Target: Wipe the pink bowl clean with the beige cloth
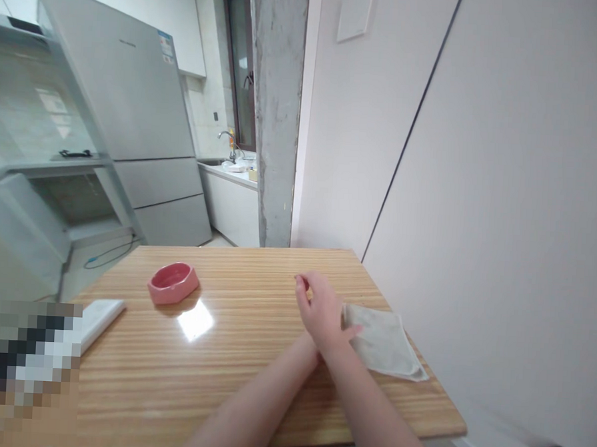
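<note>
Desk with a light-brown, striped wood-grain top, seen from its near side. The forearms cross near the right side of the desk, the right over the left. The right hand lies to the left of the crossing, its fingers curled toward the thumb; whether anything is held between them cannot be told. The left hand is mostly hidden beneath the right wrist; its visible fingers reach over a pale grey, flat, roughly four-sided cloth, and its grip cannot be told. The cloth lies on the desk along the right edge. Far left stands a pink, angular-sided, shallow bowl, well apart from the hands. Nearer, at the left edge, lies a white, flat, oblong object, partly obscured. Beyond the desk, far left, stands a silver-grey refrigerator.
</note>
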The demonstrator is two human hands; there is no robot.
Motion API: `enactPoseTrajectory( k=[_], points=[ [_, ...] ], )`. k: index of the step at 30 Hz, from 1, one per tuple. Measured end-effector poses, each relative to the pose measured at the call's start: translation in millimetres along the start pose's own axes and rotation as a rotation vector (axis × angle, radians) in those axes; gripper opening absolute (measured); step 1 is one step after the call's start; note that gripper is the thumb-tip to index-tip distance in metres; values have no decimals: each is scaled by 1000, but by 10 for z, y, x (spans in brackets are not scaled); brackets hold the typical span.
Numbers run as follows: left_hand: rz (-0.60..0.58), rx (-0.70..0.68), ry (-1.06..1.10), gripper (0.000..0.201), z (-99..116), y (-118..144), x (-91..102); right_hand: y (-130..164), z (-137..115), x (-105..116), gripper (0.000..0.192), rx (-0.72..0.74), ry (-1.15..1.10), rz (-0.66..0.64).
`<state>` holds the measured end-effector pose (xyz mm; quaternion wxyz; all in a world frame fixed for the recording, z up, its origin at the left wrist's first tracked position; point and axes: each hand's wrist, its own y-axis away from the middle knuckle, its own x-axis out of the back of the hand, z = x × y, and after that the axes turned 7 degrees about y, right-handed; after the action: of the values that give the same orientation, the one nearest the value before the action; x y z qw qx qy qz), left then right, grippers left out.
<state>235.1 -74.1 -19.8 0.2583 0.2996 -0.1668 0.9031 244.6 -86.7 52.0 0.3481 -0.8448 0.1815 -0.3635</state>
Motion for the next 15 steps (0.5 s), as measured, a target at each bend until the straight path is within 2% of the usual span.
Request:
enactPoseTrajectory(
  k=[2,4,7,8,10,12,15],
  points=[
    [-4,10,-25,59,106,-24,-148,0,-50,35,20,40,-14,-8],
    [36,-4,27,58,177,-35,-214,-5,-68,43,21,64,-29,-14],
    [262,5,181,47,220,-62,-116,-14,-57,29,20,70,-11,-24],
    [341,19,219,43,213,-64,-30,-15,-48,21,19,71,0,-21],
    [425,43,256,42,149,-14,218,-13,-27,5,18,82,8,-7],
    [426,57,284,47,9,155,551,-9,-3,-16,18,87,-7,-1],
    [408,124,311,62,-298,635,1136,-1,33,-66,19,69,-27,-34]
  ],
)
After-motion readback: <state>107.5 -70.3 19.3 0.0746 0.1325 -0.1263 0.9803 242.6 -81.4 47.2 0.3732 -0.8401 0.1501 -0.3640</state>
